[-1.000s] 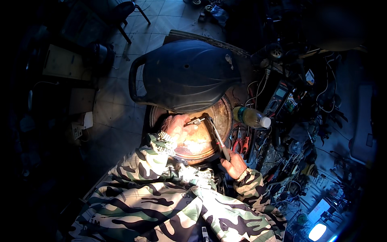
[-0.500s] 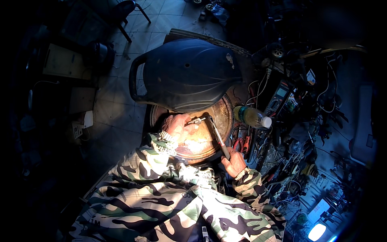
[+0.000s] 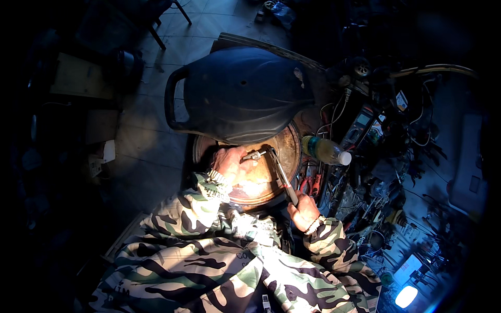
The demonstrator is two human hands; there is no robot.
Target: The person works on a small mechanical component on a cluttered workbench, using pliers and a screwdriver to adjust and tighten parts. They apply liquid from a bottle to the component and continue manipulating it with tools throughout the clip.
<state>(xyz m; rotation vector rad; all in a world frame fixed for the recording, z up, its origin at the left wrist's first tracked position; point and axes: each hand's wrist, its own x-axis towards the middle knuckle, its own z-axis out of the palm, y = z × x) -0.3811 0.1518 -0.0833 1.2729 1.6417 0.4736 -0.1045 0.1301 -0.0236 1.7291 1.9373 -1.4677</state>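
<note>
My left hand (image 3: 228,163) is closed on a small silvery metal piece (image 3: 254,155), which sticks out from its fingertips to the right. My right hand (image 3: 303,213) grips the brown handle of a long slim tool (image 3: 282,175). This tool has a pale shaft with a red mark and a dark bent tip; its exact kind I cannot make out. The tip meets or nearly meets the free end of the metal piece. Both are above a worn, round, rust-brown metal top (image 3: 258,192), brightly lit. My left fingers hide part of the metal piece.
A large black plastic panel (image 3: 245,99) with a handle opening covers the far part of the round top. To the right are a bottle with a white cap (image 3: 326,151), red-handled pliers (image 3: 316,183), a multimeter (image 3: 360,125) and tangled tools and cables. A lamp (image 3: 406,296) glows lower right.
The view has shifted slightly. Both hands keep their grips and nearly the same places, with the tool's tip still by the metal piece.
</note>
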